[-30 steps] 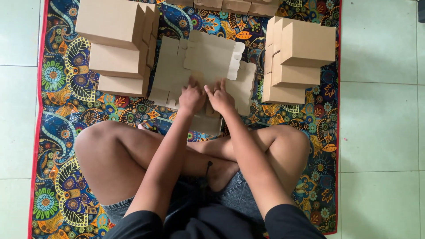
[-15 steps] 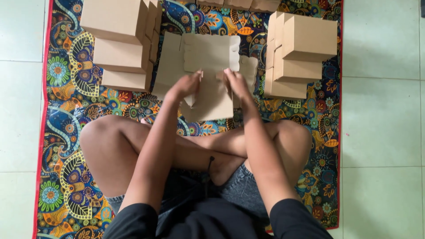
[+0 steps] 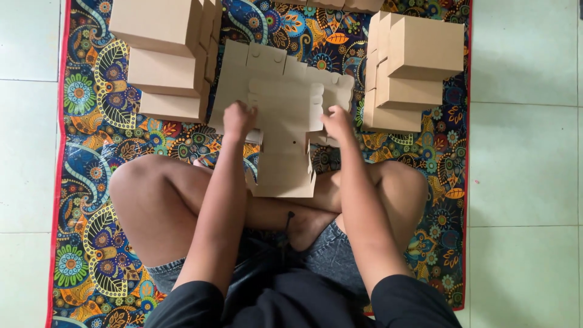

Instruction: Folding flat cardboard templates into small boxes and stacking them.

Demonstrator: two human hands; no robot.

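Note:
A flat, unfolded brown cardboard box blank (image 3: 284,146) is held above my crossed legs, its lower end over my shins. My left hand (image 3: 238,119) grips its left flap and my right hand (image 3: 337,123) grips its right flap. Under and behind it lies a pile of more flat cardboard blanks (image 3: 243,79) on the patterned mat (image 3: 91,152).
Stacks of folded brown boxes stand on the mat at the left (image 3: 167,58) and at the right (image 3: 413,61). More boxes show at the top edge (image 3: 346,5). Pale floor tiles (image 3: 522,170) surround the mat on both sides.
Both hands have lifted one blank off the pile and pulled it toward my legs. The hands moved apart, from its middle to its side flaps.

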